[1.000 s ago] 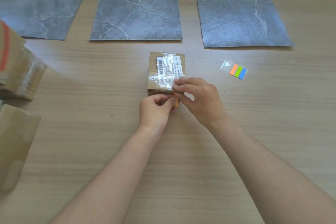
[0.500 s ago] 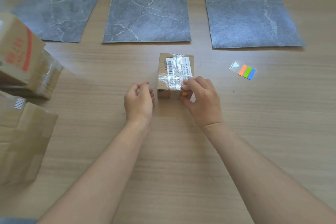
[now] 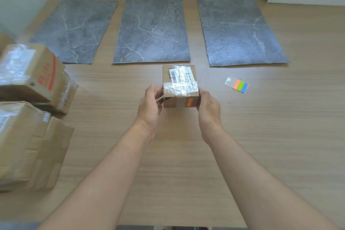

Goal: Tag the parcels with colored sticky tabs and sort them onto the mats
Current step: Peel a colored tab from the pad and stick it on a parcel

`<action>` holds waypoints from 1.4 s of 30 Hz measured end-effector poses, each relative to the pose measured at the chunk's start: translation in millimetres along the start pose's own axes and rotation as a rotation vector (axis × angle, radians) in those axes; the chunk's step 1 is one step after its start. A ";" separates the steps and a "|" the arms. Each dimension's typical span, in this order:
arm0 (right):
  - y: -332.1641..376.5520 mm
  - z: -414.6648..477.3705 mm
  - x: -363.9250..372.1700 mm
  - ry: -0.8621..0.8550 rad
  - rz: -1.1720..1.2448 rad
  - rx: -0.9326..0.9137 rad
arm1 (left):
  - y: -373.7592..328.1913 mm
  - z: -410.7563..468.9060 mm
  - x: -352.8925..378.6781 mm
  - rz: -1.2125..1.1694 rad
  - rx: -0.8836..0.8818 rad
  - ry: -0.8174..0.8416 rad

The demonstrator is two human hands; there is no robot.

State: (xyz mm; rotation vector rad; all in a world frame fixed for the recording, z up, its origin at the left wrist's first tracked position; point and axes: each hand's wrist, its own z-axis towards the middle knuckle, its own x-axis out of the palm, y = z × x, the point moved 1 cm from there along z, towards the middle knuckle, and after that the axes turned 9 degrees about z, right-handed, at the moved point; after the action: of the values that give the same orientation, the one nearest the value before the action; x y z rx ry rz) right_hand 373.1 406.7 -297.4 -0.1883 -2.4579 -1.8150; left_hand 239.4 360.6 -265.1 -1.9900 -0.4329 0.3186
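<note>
A small taped cardboard parcel [image 3: 179, 84] with a barcode label sits between my hands, just in front of the middle mat [image 3: 152, 31]. An orange sticky tab [image 3: 189, 102] is stuck on its near face. My left hand [image 3: 152, 102] grips the parcel's left side and my right hand [image 3: 208, 106] grips its right side. Whether the parcel rests on the table or is lifted, I cannot tell. A sheet of sticky tabs [image 3: 238, 85] in orange, green and blue lies to the right. The left mat [image 3: 76, 30] and right mat [image 3: 240, 31] lie bare.
Several larger taped cardboard parcels [image 3: 31, 73] are piled at the left edge, one near stack [image 3: 28, 145] close to my left arm. The wooden table [image 3: 280, 127] stretches to the right. A wall and a curtain stand behind the mats.
My right hand left the orange tab stuck on the near face. Both hands then took the parcel by its sides. The camera tilted up and shows more of the mats.
</note>
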 end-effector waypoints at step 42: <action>358.1 -136.4 57.9 0.016 -0.121 -0.476 | -338.5 -173.6 -48.0 0.050 0.435 0.100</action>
State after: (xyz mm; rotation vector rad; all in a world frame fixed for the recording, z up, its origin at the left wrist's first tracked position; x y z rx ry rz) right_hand 367.1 383.3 89.4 -0.0515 -2.0224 -2.4156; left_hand 211.7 337.7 116.7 -1.5848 -0.2261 0.3130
